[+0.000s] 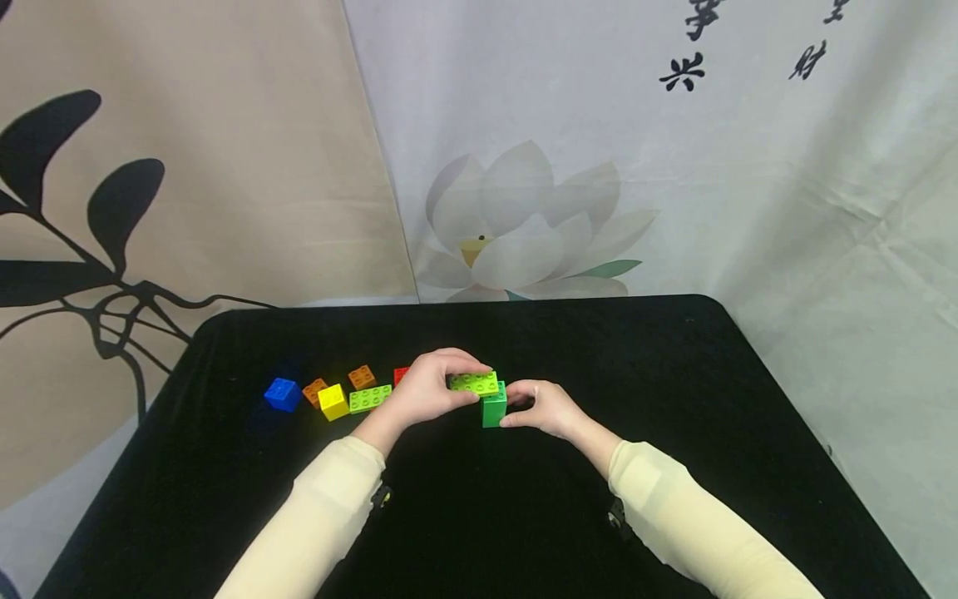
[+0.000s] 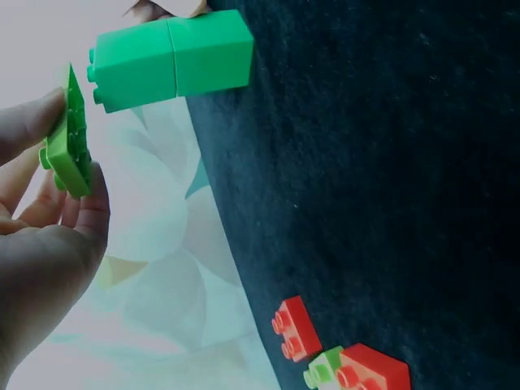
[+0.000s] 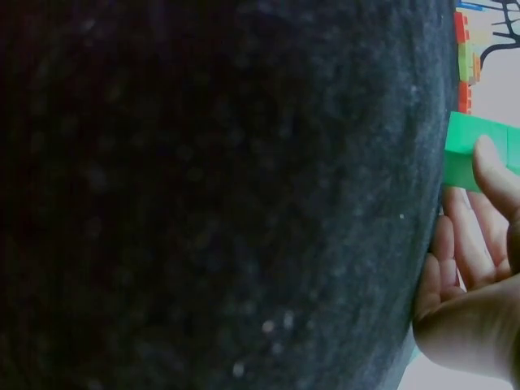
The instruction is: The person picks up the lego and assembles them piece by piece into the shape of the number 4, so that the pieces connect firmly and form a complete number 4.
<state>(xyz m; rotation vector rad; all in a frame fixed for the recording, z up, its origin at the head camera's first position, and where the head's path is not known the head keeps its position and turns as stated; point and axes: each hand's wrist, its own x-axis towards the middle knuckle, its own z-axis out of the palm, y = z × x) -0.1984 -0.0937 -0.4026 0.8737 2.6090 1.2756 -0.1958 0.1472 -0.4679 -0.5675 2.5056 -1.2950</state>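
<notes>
My left hand (image 1: 430, 389) pinches a thin lime green building brick (image 1: 473, 383) between thumb and fingers, its studs facing up. In the left wrist view, a gap separates this lime brick (image 2: 69, 150) from the studded end of a green stack (image 2: 175, 61). That stack, two blocks joined one on the other, stands upright on the black table in the head view (image 1: 493, 409). From its right side my right hand (image 1: 550, 409) holds it, thumb in front and fingers behind. The right wrist view has the thumb lying against the green side (image 3: 470, 132).
On the left of the black table (image 1: 584, 516) lie a blue block (image 1: 283, 394), a yellow block (image 1: 333, 403), two orange bricks (image 1: 362, 377) and another lime brick (image 1: 370, 398). Red bricks (image 2: 374, 370) lie near it, partly hidden by my left hand in the head view. A printed curtain (image 1: 569, 100) hangs behind.
</notes>
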